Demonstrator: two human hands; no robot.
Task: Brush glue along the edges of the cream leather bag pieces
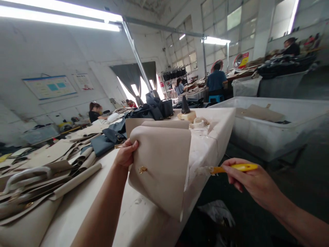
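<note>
My left hand grips the left edge of a beige leather-like bag panel, thumb on the face towards me. The panel is tilted up over the table, bent over at its top, with a small gold clasp on its face. In my right hand is a brush with a yellow handle, held between thumb and fingers. Its whitish, clotted bristles point left at the panel's right edge; whether they touch it I cannot tell.
Beige bag pieces and dark blue ones lie on the left of the pale table. A black cone and a tape roll stand at its far end. Right is a large plastic bin. Several people work farther back.
</note>
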